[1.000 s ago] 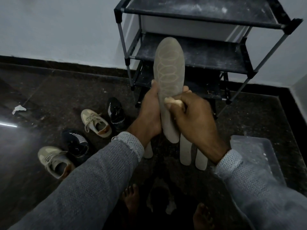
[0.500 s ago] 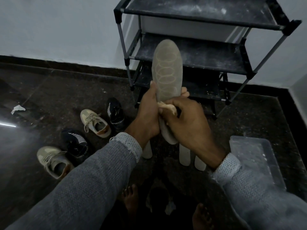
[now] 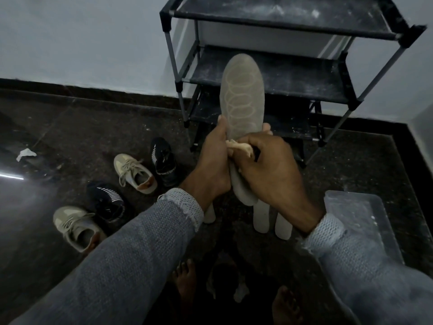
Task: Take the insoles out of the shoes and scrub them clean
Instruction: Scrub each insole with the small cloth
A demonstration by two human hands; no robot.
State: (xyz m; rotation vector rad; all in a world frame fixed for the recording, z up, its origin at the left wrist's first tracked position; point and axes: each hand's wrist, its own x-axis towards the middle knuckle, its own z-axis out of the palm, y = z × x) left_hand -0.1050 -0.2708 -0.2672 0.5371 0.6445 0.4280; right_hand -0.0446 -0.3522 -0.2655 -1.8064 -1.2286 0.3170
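Against the wall at the floor's far edge stands a dusty black rack (image 3: 276, 73) of thin metal tubes and three flat fabric shelves. Dark speckled stone makes up the floor (image 3: 77, 127), polished enough to glint. A clear plastic bin (image 3: 365, 221), rectangular and streaked white, sits at the floor's right edge. Four shoes lie left of centre: two beige laced sneakers (image 3: 134, 172) and two black knit ones (image 3: 164, 160) with white stripes; printing on a black heel is too blurred to read. Held upright at centre is a grey insole (image 3: 242, 99), long and round-toed, stamped with overlapping oval rings. The left hand (image 3: 212, 160) clasps its left edge. The right hand (image 3: 271, 170) clenches a crumpled cream cloth (image 3: 239, 146) pressed to the insole's middle. Three pale insoles (image 3: 261, 216) lie on the floor below the hands.
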